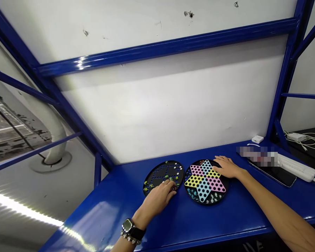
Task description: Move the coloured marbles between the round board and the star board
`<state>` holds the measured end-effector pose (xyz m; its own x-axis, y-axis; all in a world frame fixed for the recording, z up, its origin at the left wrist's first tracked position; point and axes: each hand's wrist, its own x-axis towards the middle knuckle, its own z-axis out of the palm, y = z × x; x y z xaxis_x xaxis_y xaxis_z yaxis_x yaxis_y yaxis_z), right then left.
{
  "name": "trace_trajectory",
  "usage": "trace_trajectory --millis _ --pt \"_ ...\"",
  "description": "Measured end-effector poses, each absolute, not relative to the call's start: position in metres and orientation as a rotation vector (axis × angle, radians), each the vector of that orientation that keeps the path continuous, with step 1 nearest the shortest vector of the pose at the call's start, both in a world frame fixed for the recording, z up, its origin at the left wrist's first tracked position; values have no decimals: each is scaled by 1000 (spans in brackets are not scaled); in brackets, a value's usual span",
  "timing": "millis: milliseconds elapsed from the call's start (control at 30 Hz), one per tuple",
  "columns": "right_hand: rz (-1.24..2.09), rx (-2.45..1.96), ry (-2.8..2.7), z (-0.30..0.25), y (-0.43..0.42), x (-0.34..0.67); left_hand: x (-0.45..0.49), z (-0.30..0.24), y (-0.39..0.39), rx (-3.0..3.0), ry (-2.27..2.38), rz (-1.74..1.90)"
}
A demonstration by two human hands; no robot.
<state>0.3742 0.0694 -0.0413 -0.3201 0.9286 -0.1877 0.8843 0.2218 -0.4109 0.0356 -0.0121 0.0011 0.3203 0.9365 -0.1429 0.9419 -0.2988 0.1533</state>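
A round black game board [161, 171] with marbles around its edge lies on the blue table. Over its front right part, my left hand [159, 196] reaches down with bunched fingers; whatever they hold is hidden. Green-yellow marbles [146, 187] sit at this board's left side, and white ones [177, 168] at its right. Beside it is a Chinese checkers board [204, 182] with a pink, yellow and light-blue star. Blue [191, 191] and clear marbles [215, 198] lie in its rim compartments. My right hand [227, 166] rests on its upper right edge with fingers stretched out.
The blue table [126, 203] meets a white wall [173, 105] behind a blue metal frame [168, 49]. At right lie a phone [278, 175], a white power strip [296, 168] and a small white case [257, 139]. White cables [312, 138] lie beyond the frame.
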Motion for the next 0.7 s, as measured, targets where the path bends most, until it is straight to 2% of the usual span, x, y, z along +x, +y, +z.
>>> trace_trajectory --millis 433,600,700 --pt "705 -1766 -2384 -42 70 374 29 18 9 2296 1531 111" --pt "702 -1761 -2378 -44 71 374 66 34 40 2388 1560 320" --pt "696 -1763 -2373 -43 71 374 103 27 65 2467 1590 304"
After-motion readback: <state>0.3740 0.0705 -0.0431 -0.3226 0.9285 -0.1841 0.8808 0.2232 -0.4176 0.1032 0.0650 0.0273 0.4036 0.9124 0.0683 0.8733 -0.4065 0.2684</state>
